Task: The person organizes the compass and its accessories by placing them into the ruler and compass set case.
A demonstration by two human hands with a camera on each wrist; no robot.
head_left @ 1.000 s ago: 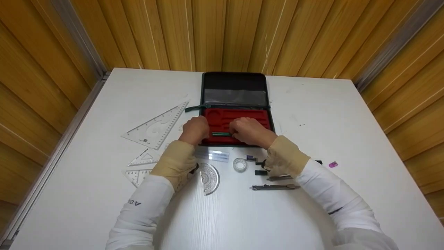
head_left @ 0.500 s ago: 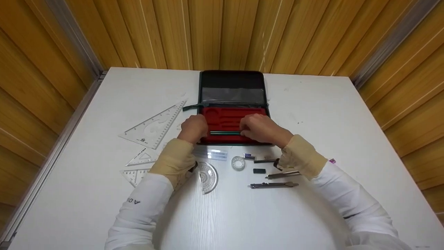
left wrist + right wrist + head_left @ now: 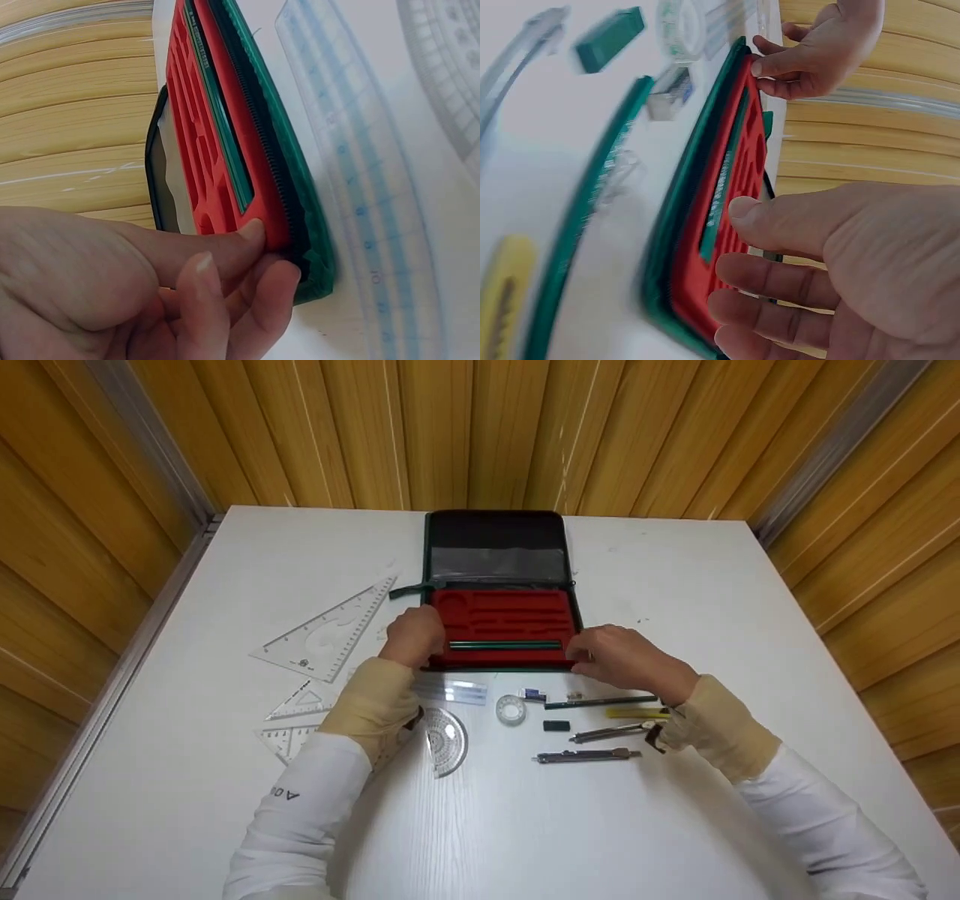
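Moved since the earlier frame is the right hand (image 3: 611,651): it has gone from over the pencils (image 3: 504,645) toward the right, and now it is at the right side of the case (image 3: 495,531), by the near corner. Its fingers are loosely bent, apart from the thumb, and hold nothing; whether a fingertip touches the edge of the case I cannot tell well, as the right wrist view is partly blurred. The left hand (image 3: 412,631) stays at the left end, with the thumb on the red tray (image 3: 510,658), and pinches the edge of the case between thumb and fingers. So the two hands are well apart.

Two green pencils, as it seems, lie side by side in the long near slot of the tray, running from left to right. Nearer than the case lie the ruler (image 3: 465,692), the tape (image 3: 500,711) and a loose pencil (image 3: 600,702).

In my judgement, if the left hand lifts its edge, the tray may tilt and the pencils may roll out, since no strap is seen over them. Also, the right wrist is close to the compass (image 3: 607,733) and the yellow tool (image 3: 630,712); a careless pull back could push them away.
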